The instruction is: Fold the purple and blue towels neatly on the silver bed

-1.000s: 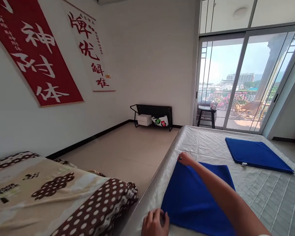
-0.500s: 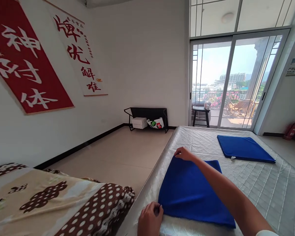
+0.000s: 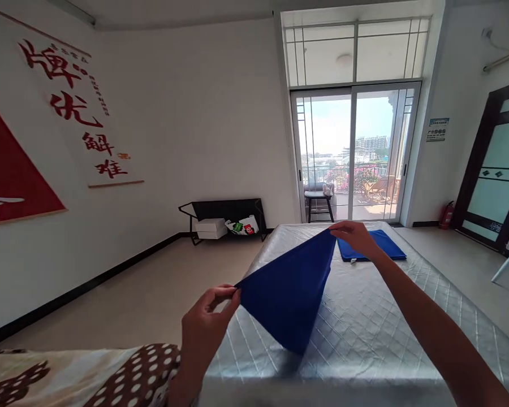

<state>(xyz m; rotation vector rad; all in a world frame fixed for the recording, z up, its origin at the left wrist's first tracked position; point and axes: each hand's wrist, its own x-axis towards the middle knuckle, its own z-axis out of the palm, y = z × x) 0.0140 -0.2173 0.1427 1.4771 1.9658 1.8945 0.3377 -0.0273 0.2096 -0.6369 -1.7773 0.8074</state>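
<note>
A blue cloth [image 3: 290, 288] hangs above the mattress, stretched between my two hands and drooping to a point at its lower end. My left hand [image 3: 210, 316] pinches its near left corner between thumb and fingers. At the far right corner, my right hand [image 3: 355, 236] grips the cloth with closed fingertips. Beyond it, a folded blue cloth [image 3: 384, 246] with a small white tag lies flat on the quilted silver-grey mattress [image 3: 377, 311], partly behind my right hand.
To the left is a bed with a brown dotted blanket [image 3: 139, 373]. A black rack [image 3: 227, 212] by the wall holds white boxes [image 3: 210, 228] and a printed bag [image 3: 244, 226]. Behind the mattress are sliding glass doors [image 3: 354, 152]. A red fire extinguisher [image 3: 446, 215] stands at right.
Both hands have lifted the blue cloth off the mattress, holding it by two corners. My view has swung to the right, bringing a dark-framed door into sight.
</note>
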